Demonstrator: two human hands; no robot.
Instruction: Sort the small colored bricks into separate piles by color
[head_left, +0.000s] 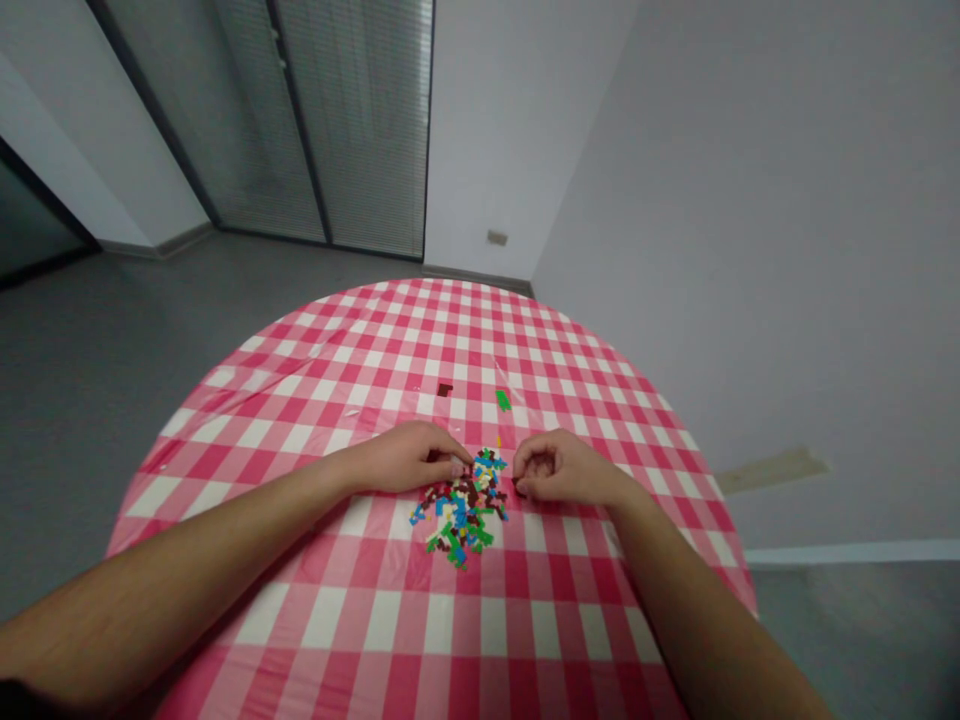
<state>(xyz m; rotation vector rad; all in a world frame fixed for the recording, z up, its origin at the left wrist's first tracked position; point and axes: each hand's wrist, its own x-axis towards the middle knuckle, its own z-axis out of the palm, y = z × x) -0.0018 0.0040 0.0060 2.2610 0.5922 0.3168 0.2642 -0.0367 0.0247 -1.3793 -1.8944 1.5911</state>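
Observation:
A loose pile of small toy building bricks [461, 515] in blue, green, dark brown, cream and yellow lies on the checked cloth. My left hand [412, 456] reaches over its upper left edge, thumb and forefinger curled close together among the bricks. Whatever those fingertips hold, if anything, is too small to make out. To the right of the pile, my right hand [562, 466] is closed in a pinch on a dark brown brick [518, 486], just above the cloth. Beyond the hands lie a dark brown piece [445, 390] and a green piece [503, 400].
A round table with a red-and-white checked tablecloth [420, 330] carries everything. One tiny yellow brick [499, 441] lies just past the pile. Behind the table stand a glass partition with blinds [360, 130] and pale walls [750, 250], the right one close to the table's edge.

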